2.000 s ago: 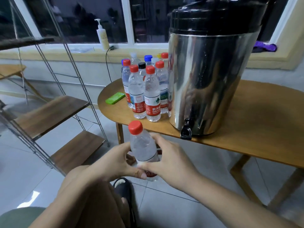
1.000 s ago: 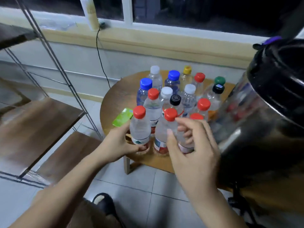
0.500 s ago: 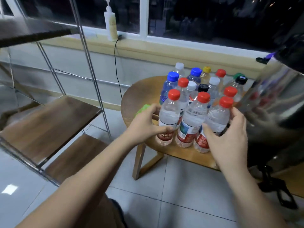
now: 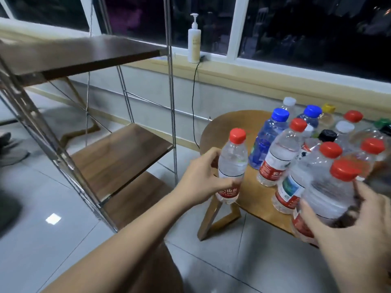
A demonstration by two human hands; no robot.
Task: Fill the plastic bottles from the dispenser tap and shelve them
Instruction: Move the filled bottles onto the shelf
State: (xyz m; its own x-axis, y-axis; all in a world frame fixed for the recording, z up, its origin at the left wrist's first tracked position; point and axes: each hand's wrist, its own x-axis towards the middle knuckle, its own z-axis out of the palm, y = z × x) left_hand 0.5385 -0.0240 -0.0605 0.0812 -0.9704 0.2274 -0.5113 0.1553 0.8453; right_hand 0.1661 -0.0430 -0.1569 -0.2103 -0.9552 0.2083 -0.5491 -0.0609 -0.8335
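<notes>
— Where are the hands?

— The left hand [image 4: 203, 178] wraps the lower half of a red-capped bottle [image 4: 232, 163], thumb across the front at the red label. The bottle leans slightly and sits at the left rim of the round tabletop [image 4: 224, 127], its base past the edge, between the shelf rack [image 4: 118, 157] and the standing bottles [image 4: 277, 149].

— And the other one?

— The right hand [image 4: 357, 229] grips a second red-capped bottle [image 4: 328, 197] from the near side, fingers curled round its body. It is at the near edge of the tabletop, touching or just beside a neighbouring bottle. It is blurred, so I cannot tell whether its base rests on the wood.

— Anything on the shelves?

— Only bare wooden boards show.
</notes>
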